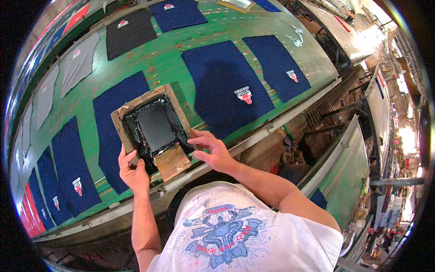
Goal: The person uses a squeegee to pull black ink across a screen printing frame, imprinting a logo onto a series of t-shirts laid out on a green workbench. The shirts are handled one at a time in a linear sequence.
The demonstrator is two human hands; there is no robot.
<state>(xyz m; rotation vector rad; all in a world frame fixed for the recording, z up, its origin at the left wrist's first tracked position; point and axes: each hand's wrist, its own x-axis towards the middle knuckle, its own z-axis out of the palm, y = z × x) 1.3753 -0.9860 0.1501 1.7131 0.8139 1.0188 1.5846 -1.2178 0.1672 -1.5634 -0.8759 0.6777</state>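
Note:
A wooden screen-printing frame [173,100] with a dark mesh and black ink smeared round its inside lies between my hands, over a navy fabric piece [118,97]. My left hand [134,173] grips its near left side, thumb on top. At its right rail is my right hand [214,152], fingers curled against the edge and thumb apart from the index finger. A flat, ink-stained wooden piece [173,162], perhaps a squeegee handle, sits at the frame's near end. Whether the frame touches the fabric, I cannot tell.
The long green table [226,31] carries navy pieces with a red-and-white print [244,96], a black piece [129,38] and grey ones [79,61]. Another frame [238,3] lies at the far edge. White cord [297,36] rests at far right. A metal rail [276,128] edges the table near me.

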